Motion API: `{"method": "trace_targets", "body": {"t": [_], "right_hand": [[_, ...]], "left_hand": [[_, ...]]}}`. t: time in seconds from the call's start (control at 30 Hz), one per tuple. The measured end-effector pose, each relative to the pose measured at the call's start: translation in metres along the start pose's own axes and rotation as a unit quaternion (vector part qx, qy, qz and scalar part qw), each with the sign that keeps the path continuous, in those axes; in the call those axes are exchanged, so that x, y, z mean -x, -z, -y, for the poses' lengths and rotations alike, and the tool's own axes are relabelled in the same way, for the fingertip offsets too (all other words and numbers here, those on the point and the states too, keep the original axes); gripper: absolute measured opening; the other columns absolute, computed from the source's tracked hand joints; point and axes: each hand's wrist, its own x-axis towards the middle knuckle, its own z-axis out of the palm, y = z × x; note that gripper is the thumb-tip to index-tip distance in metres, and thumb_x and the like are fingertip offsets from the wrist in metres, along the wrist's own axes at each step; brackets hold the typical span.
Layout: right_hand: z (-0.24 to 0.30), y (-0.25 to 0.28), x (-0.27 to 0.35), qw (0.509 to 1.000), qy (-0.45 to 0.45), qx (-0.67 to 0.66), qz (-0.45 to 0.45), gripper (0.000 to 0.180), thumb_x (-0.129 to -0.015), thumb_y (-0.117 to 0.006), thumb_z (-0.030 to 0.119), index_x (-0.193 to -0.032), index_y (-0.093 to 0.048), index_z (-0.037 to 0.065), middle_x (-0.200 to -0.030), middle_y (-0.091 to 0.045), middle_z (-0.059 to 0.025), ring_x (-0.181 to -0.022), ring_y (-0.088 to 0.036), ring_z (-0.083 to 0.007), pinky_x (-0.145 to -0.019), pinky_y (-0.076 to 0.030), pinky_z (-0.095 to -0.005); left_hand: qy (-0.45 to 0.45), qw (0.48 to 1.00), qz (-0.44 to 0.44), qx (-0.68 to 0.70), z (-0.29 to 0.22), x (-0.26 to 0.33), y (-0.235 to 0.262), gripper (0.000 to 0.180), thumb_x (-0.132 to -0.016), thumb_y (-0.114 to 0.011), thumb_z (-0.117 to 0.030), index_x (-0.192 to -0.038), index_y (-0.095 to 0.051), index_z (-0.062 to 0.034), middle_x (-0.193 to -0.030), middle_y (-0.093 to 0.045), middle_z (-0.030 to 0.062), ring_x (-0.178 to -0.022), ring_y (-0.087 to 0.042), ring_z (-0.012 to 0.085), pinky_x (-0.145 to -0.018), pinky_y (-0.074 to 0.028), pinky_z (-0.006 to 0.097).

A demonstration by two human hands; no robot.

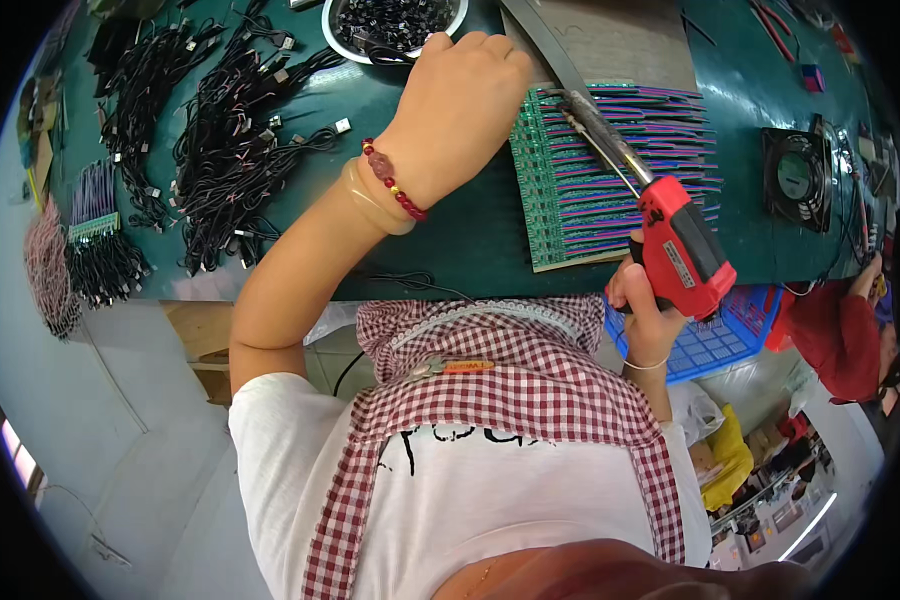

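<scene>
My right hand (650,315) grips a red and black soldering gun (678,250), whose metal tip points up and left over the work. Below the tip lies a panel of green circuit boards (538,200) with rows of purple, blue and pink wires (640,150) running off to the right. My left hand (470,110), closed with its back to the camera, hangs above the table between the panel and a white-rimmed bowl (462,18) of small black parts. Its fingertips are hidden, so whatever they pinch does not show. A long metal strip (548,45) slants just beyond its knuckles.
Bundles of black cables with USB plugs (240,150) cover the left of the green table. At the far left hang wired boards (95,225). To the right sit a black fan (796,178) and red-handled pliers (772,28). A blue basket (715,345) stands below; a red-sleeved person (835,335) is beyond.
</scene>
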Motion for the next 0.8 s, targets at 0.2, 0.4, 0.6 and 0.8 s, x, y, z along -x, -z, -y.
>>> {"method": "trace_targets", "body": {"t": [0.2,0.4,0.6,0.8], "right_hand": [[-0.001,-0.001,0.006,0.997,-0.011,0.075,0.002,0.028,-0.086,-0.060,-0.002,-0.112,-0.052,-0.006,-0.065,-0.054,-0.0061,-0.053,-0.050,-0.0114,-0.049,-0.042,-0.0248],[-0.009,0.004,0.007,0.991,0.007,0.130,0.011,0.028,-0.086,-0.059,-0.002,-0.113,-0.052,-0.006,-0.066,-0.054,-0.0069,-0.052,-0.050,-0.0116,-0.050,-0.042,-0.0256],[0.005,-0.003,0.007,0.998,-0.009,0.061,-0.002,0.035,-0.088,-0.057,0.001,-0.120,-0.049,-0.007,-0.067,-0.052,-0.0061,-0.053,-0.046,-0.0110,-0.051,-0.041,-0.0253],[0.002,-0.002,0.006,0.998,-0.021,0.067,0.008,0.036,-0.087,-0.057,0.001,-0.121,-0.049,-0.008,-0.067,-0.052,-0.0060,-0.053,-0.046,-0.0109,-0.051,-0.041,-0.0256]], "left_hand": [[0.013,0.999,-0.006,0.039,-0.001,0.002,-0.002,0.006,-0.076,-0.062,-0.008,-0.077,-0.056,-0.0056,-0.077,-0.056,0.0064,-0.080,-0.057,0.0254,-0.069,-0.042,0.039],[0.017,0.999,-0.004,0.052,-0.001,0.002,-0.002,0.006,-0.075,-0.061,-0.007,-0.076,-0.055,-0.0057,-0.075,-0.055,0.0061,-0.079,-0.058,0.0255,-0.067,-0.042,0.039],[0.010,0.999,-0.008,0.049,-0.002,0.001,-0.004,0.006,-0.074,-0.061,-0.007,-0.077,-0.055,-0.0062,-0.075,-0.056,0.0055,-0.078,-0.058,0.0253,-0.066,-0.042,0.039],[0.006,0.999,-0.012,0.041,-0.001,0.000,-0.004,0.007,-0.074,-0.061,-0.008,-0.077,-0.055,-0.0065,-0.075,-0.056,0.0053,-0.078,-0.058,0.0253,-0.066,-0.042,0.040]]}}
